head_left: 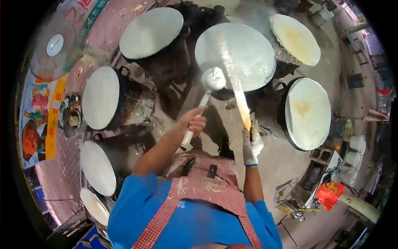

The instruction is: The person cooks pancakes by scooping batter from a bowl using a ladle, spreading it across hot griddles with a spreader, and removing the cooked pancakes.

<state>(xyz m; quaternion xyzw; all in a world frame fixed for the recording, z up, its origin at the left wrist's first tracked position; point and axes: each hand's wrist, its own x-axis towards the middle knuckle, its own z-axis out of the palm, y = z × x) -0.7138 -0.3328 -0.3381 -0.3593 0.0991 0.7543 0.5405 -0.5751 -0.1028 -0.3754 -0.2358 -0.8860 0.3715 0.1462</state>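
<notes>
My left hand (192,123) is bare and wrapped round the pale handle of a ladle-like tool. White batter coats the tool's round head (214,79), which hangs at the near left rim of the middle griddle. In a white glove, my right hand (252,143) grips the lower end of a long wooden spatula (238,93). Wet white batter smears the spatula's blade, which reaches across the middle griddle. That round griddle (261,58) has a white layer over its surface. I cannot tell whether the spatula touches it.
More round griddles on dark stoves ring me, such as one at the left (100,98) and one at the back left (151,33). Browned pancakes lie at the back right (295,40) and right (309,114). A red bag (329,195) hangs at lower right.
</notes>
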